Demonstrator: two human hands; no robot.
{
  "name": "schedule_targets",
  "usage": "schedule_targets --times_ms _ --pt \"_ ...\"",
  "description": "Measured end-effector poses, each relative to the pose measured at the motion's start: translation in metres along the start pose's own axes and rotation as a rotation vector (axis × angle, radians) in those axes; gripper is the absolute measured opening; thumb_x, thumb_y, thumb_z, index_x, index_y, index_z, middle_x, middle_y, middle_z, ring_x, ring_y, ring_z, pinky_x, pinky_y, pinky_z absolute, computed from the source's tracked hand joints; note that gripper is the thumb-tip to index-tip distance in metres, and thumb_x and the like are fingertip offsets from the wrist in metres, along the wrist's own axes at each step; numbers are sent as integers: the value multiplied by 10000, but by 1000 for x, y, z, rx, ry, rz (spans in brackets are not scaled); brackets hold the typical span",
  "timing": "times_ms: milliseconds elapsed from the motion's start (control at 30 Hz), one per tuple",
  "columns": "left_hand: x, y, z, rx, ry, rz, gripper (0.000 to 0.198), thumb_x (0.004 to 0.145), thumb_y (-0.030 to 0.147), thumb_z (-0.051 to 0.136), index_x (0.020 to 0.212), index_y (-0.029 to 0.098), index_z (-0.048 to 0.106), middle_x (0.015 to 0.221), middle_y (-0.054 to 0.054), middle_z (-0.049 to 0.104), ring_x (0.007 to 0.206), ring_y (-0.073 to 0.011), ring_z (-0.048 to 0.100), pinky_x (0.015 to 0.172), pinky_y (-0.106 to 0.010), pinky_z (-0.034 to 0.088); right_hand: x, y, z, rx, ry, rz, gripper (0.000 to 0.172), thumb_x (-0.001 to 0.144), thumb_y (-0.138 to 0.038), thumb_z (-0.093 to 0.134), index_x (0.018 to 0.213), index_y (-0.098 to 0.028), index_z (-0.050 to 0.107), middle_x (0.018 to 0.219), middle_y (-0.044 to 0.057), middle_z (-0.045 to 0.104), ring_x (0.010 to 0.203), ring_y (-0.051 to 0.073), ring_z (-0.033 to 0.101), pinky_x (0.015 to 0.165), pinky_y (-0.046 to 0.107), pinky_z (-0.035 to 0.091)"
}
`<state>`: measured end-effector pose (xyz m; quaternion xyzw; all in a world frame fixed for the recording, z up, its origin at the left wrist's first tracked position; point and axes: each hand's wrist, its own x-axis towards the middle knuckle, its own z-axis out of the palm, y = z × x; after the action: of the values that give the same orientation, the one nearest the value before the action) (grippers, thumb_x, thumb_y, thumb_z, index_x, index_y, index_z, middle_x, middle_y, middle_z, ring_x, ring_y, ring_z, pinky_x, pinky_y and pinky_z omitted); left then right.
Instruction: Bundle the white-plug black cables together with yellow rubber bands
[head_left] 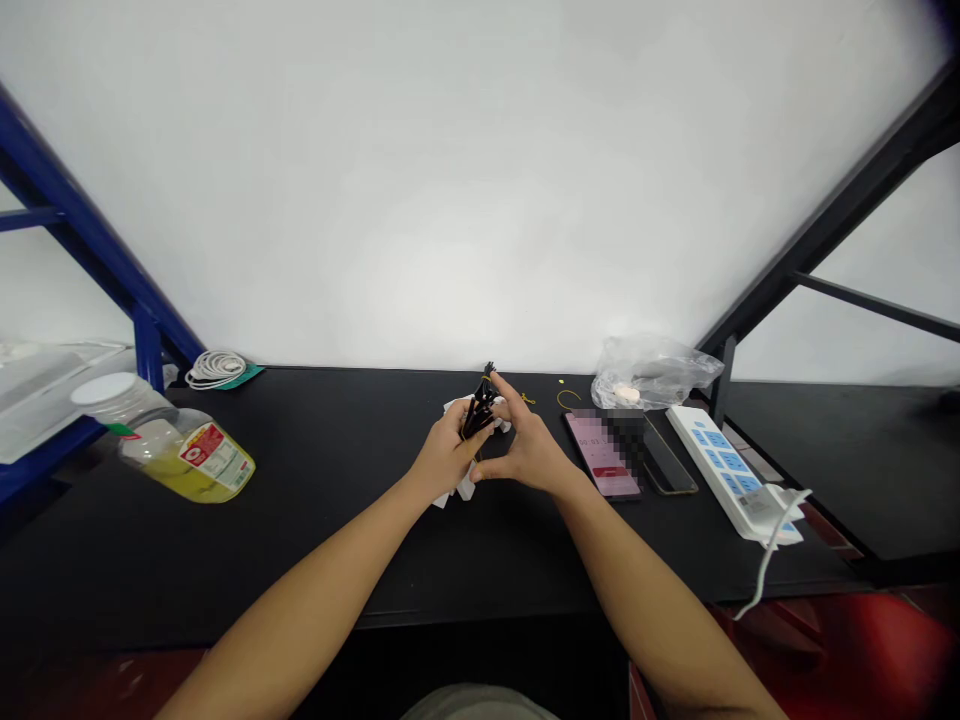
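Far left, a plastic jar (184, 455) lies on its side, with a white lid, printed label and yellow contents; behind it, a coiled white cable (216, 370) sits on the black table (337, 540); centre, the left hand (446, 455) has its fingers curled closed around a glossy black bundle (478, 410), with crumpled white paper (465, 487) showing below; the right hand (529, 450) is at the bundle, its index finger (502, 385) extended to the upper end — whether it grips, cannot tell; thin yellow wire (568, 397) lies just beyond; next, a phone (602, 470) beside a darker phone (667, 460); behind them, a crinkled clear bag (651, 372); far right, a white power strip (724, 470) with blue sockets.
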<state>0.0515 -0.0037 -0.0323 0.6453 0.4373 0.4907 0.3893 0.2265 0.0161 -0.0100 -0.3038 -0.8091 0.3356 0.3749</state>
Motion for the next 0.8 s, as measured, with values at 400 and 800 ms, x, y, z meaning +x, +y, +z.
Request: schedule_targets --times_ms 400,800 --pt "8 -12 5 -308 72 -123 509 830 678 598 819 171 562 583 62 440 465 -77 433 483 -218 388 2 -10 19 659 299 -134 301 922 -471 625 770 -211 636 824 30 563 635 132 495 630 306 433" --pt "5 -9 8 -345 -37 -143 497 818 652 634 876 161 585 596 71 398 499 -76 390 509 -226 391 8 -14 5 1158 318 246 543 718 -372 714 543 -196 231 623 -28 338 505 103 294 427 235 248"
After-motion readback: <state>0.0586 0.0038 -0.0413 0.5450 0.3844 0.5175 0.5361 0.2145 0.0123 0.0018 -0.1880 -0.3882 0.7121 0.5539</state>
